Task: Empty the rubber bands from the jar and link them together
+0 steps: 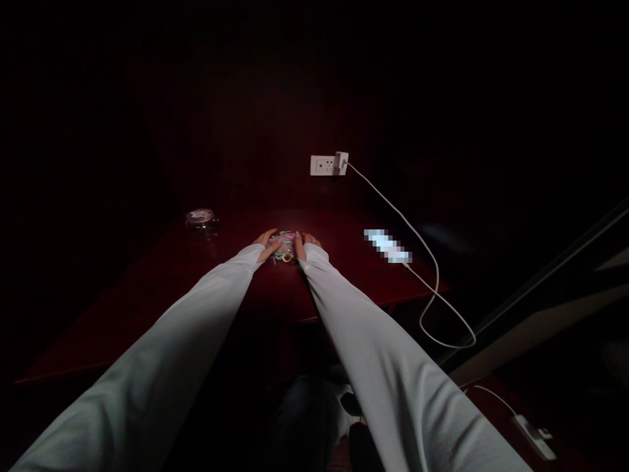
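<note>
A small heap of pastel hair ties, pink, green and yellow loops, lies on the dark red table. My left hand curves round its left side, with the thumb laid across the near part of the heap. From the right, my right hand cups the same heap, its thumb pointing away from me along the edge. Both hands hold the heap between them, resting low at the tabletop. Some fingertips on the far side are hidden, and single loops are too small to make out well.
A clear round container with a patterned top stands at the back left. A lit phone lies at right, its white cable looping from a charger in the wall socket past the table edge. A power strip sits lower right.
</note>
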Motion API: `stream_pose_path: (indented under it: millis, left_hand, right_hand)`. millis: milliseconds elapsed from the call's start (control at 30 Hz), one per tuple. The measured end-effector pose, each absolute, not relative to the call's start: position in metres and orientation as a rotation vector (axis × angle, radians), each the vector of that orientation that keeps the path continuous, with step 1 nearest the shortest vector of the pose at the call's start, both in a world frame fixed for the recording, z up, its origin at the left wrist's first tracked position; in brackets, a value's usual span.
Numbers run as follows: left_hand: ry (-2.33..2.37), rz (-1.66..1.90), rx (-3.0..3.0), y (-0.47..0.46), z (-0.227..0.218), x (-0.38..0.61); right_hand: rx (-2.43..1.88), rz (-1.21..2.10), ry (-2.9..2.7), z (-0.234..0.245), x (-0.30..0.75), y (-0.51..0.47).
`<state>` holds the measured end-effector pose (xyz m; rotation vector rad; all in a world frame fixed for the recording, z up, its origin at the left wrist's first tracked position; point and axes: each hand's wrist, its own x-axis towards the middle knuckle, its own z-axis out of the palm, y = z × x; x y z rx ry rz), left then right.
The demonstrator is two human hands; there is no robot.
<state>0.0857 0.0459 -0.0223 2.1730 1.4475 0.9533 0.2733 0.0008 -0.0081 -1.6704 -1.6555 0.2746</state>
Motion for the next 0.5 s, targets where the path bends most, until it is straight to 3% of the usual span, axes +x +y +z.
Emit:
stream_pose_path:
  millis: [500]
  left_hand:
    - [1.459,0.924,2.172,0.053,-0.019,0.094]
  right_hand:
    - [-1.66,0.304,-1.679,-0.007,0.265,0.015]
